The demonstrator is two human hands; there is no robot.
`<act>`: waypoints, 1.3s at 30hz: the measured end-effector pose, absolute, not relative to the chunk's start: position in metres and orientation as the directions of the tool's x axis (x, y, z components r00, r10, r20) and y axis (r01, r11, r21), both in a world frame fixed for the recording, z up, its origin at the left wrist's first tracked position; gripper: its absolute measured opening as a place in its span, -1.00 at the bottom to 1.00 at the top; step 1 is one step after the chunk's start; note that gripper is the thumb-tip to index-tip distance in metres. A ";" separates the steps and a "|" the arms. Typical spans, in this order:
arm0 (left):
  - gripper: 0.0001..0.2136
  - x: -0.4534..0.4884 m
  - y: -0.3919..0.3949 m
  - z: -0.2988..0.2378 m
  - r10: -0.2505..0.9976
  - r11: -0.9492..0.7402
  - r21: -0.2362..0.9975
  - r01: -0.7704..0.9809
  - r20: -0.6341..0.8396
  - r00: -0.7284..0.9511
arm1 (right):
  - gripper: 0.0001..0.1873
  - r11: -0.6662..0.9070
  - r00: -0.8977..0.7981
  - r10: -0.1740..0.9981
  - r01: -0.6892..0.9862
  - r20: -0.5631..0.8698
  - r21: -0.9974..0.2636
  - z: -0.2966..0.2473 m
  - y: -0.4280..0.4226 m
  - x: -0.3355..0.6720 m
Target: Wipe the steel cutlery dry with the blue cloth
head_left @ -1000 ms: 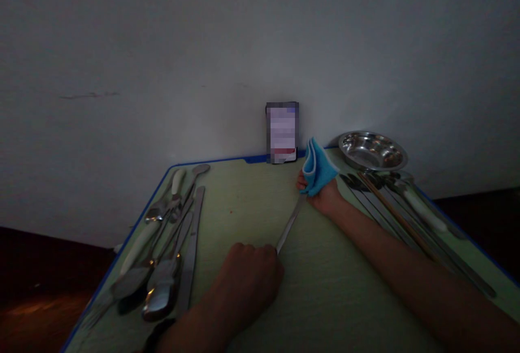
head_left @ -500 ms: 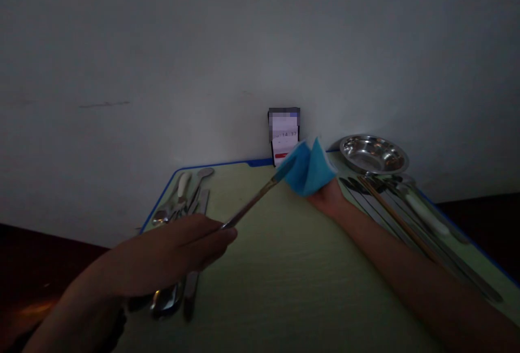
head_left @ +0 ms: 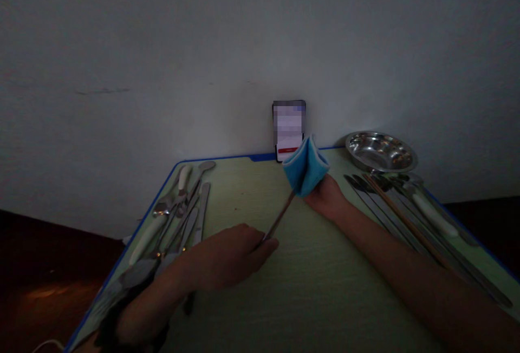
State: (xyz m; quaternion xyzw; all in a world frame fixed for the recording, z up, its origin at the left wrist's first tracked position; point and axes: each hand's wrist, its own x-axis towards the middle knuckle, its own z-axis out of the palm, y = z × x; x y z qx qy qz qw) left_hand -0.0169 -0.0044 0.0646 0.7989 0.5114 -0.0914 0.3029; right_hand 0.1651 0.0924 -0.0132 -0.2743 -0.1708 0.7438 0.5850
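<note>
Head view: hands (head_left: pixel 235 255) apart, right one farther forward

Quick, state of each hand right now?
Left hand: closed, holding a slim utensil.
Right hand: holding a folded blue cloth, fingers mostly hidden behind it.

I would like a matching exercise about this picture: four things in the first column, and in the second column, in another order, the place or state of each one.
1. blue cloth
2. phone
3. metal bowl
4. left hand

A. at the back right corner of the table
B. holding a thin utensil
C. folded, in the right hand
D. standing upright before the wall

Pairs: 1-C; 2-D; 3-A; 4-B
</note>
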 end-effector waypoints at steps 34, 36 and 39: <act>-0.63 0.008 -0.009 0.015 0.837 -0.223 0.718 0.659 -0.206 0.507 | -0.93 -0.064 0.104 0.976 -0.701 -0.190 -0.711 -0.018 0.077 0.148; -0.63 0.008 -0.008 0.014 0.845 -0.145 0.749 0.647 -0.246 0.475 | -0.91 -0.078 0.081 0.980 -0.683 -0.181 -0.727 -0.020 0.068 0.140; -0.62 0.010 -0.008 0.012 0.845 -0.028 0.793 0.609 -0.307 0.439 | -0.88 -0.099 0.031 0.987 -0.658 -0.159 -0.747 -0.024 0.059 0.133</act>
